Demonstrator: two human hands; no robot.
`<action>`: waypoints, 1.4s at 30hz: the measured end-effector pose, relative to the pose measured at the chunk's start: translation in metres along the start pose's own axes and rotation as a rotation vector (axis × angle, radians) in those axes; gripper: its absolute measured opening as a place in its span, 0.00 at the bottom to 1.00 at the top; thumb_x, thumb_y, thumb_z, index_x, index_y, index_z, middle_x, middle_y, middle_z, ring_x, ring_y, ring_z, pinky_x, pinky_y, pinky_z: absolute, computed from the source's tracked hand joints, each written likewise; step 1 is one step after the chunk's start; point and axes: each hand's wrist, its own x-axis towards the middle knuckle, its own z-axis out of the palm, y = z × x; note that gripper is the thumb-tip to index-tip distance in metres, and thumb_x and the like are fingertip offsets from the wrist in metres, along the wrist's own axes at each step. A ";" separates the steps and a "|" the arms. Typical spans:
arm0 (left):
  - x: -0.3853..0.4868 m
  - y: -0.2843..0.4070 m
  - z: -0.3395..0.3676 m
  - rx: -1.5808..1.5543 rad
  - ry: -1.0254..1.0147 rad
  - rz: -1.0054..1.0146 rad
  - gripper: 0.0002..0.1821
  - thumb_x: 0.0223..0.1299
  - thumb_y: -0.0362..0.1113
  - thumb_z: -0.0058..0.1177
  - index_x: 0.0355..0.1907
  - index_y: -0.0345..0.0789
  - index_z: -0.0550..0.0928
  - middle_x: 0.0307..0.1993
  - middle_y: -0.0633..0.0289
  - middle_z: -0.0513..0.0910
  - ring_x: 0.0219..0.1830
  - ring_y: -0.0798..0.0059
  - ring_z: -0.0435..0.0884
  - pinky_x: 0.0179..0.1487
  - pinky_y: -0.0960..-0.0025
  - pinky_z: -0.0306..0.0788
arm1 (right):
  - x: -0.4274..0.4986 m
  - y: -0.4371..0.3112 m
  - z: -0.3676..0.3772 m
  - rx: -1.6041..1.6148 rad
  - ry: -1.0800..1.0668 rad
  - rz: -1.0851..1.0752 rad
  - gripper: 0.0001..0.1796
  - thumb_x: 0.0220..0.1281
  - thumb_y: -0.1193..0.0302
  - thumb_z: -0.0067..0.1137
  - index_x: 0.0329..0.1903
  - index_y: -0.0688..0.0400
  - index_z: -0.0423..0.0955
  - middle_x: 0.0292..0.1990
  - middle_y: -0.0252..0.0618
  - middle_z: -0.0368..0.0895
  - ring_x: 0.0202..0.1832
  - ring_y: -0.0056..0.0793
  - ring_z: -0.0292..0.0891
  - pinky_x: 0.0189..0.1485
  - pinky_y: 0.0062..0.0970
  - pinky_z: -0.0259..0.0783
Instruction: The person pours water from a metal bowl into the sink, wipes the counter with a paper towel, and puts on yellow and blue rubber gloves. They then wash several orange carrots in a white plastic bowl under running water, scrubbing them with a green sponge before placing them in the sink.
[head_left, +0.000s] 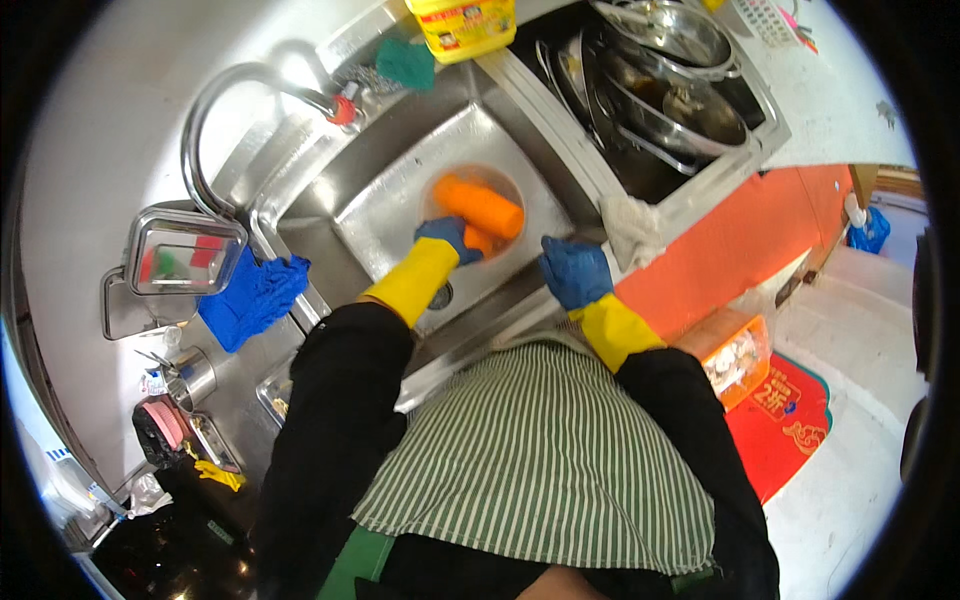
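Observation:
My left hand (448, 238), in a blue and yellow rubber glove, reaches into the steel sink (390, 180) and touches a round translucent bowl (429, 196) at its near left side. Thick orange pieces that look like peeled carrots (480, 206) lie in the bowl; whether my fingers grip one or the bowl's rim is hard to tell. Over the sink's near right edge is my right hand (576, 271), gloved the same way, fingers curled, with nothing visible in it. Beside it a pale cloth (631, 231) hangs over the edge.
A curved faucet (191, 142) stands at the sink's left. The right basin holds several pans and lids (667, 97). A yellow tub (465, 30) and a green scouring pad (405, 64) sit behind. Glass containers (186, 251) and a blue cloth (251, 296) lie on the left counter.

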 end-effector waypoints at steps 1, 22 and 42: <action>-0.006 -0.002 -0.002 -0.025 0.015 -0.008 0.35 0.46 0.66 0.62 0.52 0.44 0.82 0.51 0.56 0.84 0.52 0.56 0.83 0.58 0.56 0.73 | -0.001 0.001 0.000 0.006 -0.026 0.017 0.15 0.61 0.66 0.59 0.48 0.59 0.81 0.33 0.48 0.85 0.30 0.45 0.81 0.35 0.39 0.77; -0.076 -0.022 0.007 -1.943 -0.036 0.124 0.30 0.72 0.58 0.45 0.65 0.39 0.73 0.52 0.58 0.84 0.48 0.66 0.84 0.51 0.65 0.80 | 0.067 -0.078 0.005 0.727 -0.221 0.031 0.28 0.66 0.53 0.58 0.62 0.57 0.72 0.58 0.44 0.80 0.57 0.41 0.77 0.63 0.35 0.71; -0.111 -0.029 0.007 -2.382 0.124 -0.398 0.31 0.66 0.66 0.45 0.52 0.41 0.80 0.36 0.56 0.87 0.30 0.58 0.86 0.18 0.70 0.76 | 0.185 -0.054 -0.017 -0.007 -0.155 -0.161 0.33 0.64 0.58 0.57 0.70 0.51 0.64 0.56 0.51 0.78 0.57 0.51 0.76 0.60 0.48 0.71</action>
